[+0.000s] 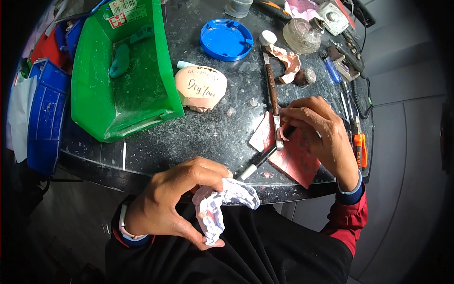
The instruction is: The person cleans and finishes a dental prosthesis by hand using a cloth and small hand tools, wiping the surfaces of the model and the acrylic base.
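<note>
Head view, and a white, lumpy horseshoe-shaped piece (234, 191) is taking centre stage, hovering above the person's dark-clothed lap (265, 251) at the near edge of the table (156, 146). The left hand (165, 196) is grasping it, thumb pressing at the lower end, the other fingers (208, 167) curling around the top. Over to the right hand (324, 135), which is bending its fingers close together beside a brown-handled metal tool (272, 87); whether they are gripping it, I cannot tell. That tool's lower end is crossing over a pink sheet (302, 163), and a black stick with a white end (265, 156) is slanting from the hand toward the white piece. Farther up, a pinkish arch (289, 66) is lying by the tool's upper part, a clear bottle (300, 39) sitting just behind. Leftward, a round blue lid (226, 39) is resting above a pale rounded block (203, 85), which is sitting right beside a green bin (164, 61) that is holding two teal pieces (120, 61). Blue bins (45, 125) are crowding the far left.
</note>
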Demonstrator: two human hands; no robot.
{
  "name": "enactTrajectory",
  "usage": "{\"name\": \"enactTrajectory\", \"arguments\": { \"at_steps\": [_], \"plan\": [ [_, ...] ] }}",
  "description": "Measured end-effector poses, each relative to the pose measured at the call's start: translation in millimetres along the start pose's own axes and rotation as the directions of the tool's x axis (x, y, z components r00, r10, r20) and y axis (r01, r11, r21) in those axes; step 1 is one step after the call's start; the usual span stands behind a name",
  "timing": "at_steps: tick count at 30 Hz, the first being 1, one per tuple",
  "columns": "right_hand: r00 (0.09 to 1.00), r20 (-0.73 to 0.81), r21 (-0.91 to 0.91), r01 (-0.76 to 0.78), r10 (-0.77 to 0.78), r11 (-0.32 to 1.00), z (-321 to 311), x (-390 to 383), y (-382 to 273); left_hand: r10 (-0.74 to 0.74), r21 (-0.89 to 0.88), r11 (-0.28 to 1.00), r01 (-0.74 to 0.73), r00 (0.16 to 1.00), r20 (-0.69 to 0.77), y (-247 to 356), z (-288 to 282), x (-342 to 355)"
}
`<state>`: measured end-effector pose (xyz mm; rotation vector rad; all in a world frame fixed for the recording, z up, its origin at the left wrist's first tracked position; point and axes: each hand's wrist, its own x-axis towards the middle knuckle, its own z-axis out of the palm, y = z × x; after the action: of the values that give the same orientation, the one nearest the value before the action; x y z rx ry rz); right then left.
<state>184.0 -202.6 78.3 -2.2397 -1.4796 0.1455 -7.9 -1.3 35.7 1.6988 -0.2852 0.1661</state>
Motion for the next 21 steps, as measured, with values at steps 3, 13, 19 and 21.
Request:
{"name": "enactTrajectory", "arguments": {
  "at_steps": [3, 13, 19, 21],
  "plan": [
    [1.000, 0.002, 0.060, -0.025, 0.025, 0.998, -1, -1, 5, 0.042, 0.059, 0.997, -0.041, 0.999, -0.027, -2, 1, -1],
    [0.949, -0.242, 0.184, -0.161, 0.204, 0.970, -14, -16, -21, 0.096, 0.115, 0.990, -0.086, 0.992, -0.085, -7, 4, -5],
    [0.938, 0.139, 0.945, -0.221, 0.317, 0.239, -10, -35, -43, 0.109, 0.126, 0.987, -0.097, 0.989, -0.096, -7, 5, -5],
    [0.937, 0.218, 0.972, -0.233, 0.272, 0.023, -6, -37, -35, 0.104, 0.119, 0.989, -0.092, 0.990, -0.096, -6, 5, -5]
  ]
}}
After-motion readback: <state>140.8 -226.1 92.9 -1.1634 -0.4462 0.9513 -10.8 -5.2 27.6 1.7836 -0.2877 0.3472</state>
